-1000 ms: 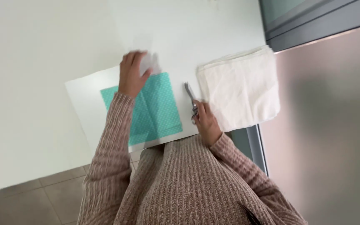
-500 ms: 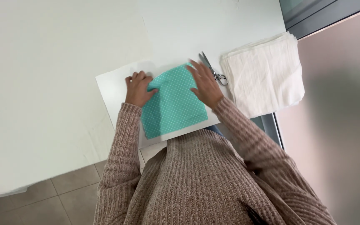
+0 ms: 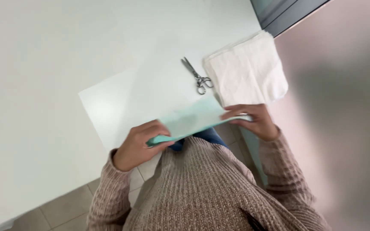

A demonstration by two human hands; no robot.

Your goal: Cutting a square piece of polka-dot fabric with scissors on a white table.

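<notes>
A teal cloth (image 3: 193, 122) is held lifted at the near edge of the white table (image 3: 43, 85), gripped at both ends. The left hand (image 3: 140, 145) is closed on its left corner; the right hand (image 3: 253, 122) is pinched on its right edge. Scissors (image 3: 198, 76) lie closed just beyond, beside a stack of white cloths (image 3: 247, 70) at the table's right edge. Bare tabletop is seen to the left.
</notes>
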